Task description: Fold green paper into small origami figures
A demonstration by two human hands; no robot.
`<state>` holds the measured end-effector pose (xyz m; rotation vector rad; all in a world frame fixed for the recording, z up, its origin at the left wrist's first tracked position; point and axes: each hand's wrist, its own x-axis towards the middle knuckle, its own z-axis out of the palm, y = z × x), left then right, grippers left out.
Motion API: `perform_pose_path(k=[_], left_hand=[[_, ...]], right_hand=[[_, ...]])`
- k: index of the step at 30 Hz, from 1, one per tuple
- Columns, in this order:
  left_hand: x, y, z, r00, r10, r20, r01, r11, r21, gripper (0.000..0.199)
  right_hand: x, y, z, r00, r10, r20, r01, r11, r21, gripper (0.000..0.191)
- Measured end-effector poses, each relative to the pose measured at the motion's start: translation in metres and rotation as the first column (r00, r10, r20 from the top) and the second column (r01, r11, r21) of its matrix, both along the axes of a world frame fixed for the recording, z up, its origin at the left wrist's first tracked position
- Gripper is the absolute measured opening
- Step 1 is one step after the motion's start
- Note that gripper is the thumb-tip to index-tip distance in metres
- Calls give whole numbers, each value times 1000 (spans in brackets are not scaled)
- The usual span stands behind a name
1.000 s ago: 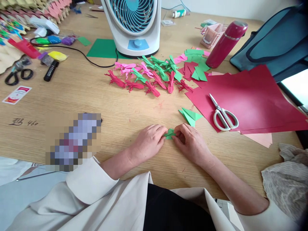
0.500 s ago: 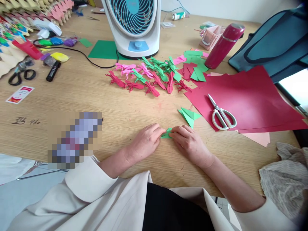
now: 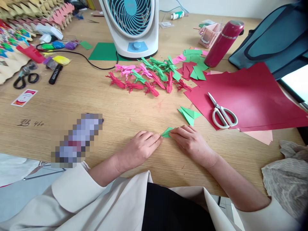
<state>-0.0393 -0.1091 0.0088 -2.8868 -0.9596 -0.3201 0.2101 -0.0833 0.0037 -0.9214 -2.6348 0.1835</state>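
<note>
A small piece of folded green paper [image 3: 166, 132] lies on the table between my two hands. My left hand [image 3: 144, 145] has its fingers closed together, with the tips at the paper's left corner. On the other side, my right hand [image 3: 189, 140] grips the paper's right end between thumb and fingers, covering that part. Just beyond the right hand rests another folded green paper [image 3: 189, 115] with pointed ends. Farther off lie several folded paper figures in red [image 3: 151, 89], green and pink.
White-handled scissors [image 3: 222, 112] lie on red paper sheets [image 3: 255, 99] to the right. A fan [image 3: 134, 48] stands at the back, a red flask [image 3: 223, 43] beside a blue bag [image 3: 264, 38]. Black-handled scissors [image 3: 25, 78], a marker [image 3: 55, 74] and a blurred-out object [image 3: 79, 138] are at left.
My left hand has slid a little left and down, so more of the green paper shows. My right hand has stayed almost in place, still gripping it.
</note>
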Motion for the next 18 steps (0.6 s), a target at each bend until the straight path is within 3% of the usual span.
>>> perform_pose_path(k=[10,18], left_hand=[[2,-5,0,996,85,12,-84,991,-104,32],[6,-6,6,995,96,-39,-99,992,-81,34]], right_hand=[[8,-1,9,982,122,147,-134,988,72,39],[3,-8,11,965,92,246,-117,989,87,48]])
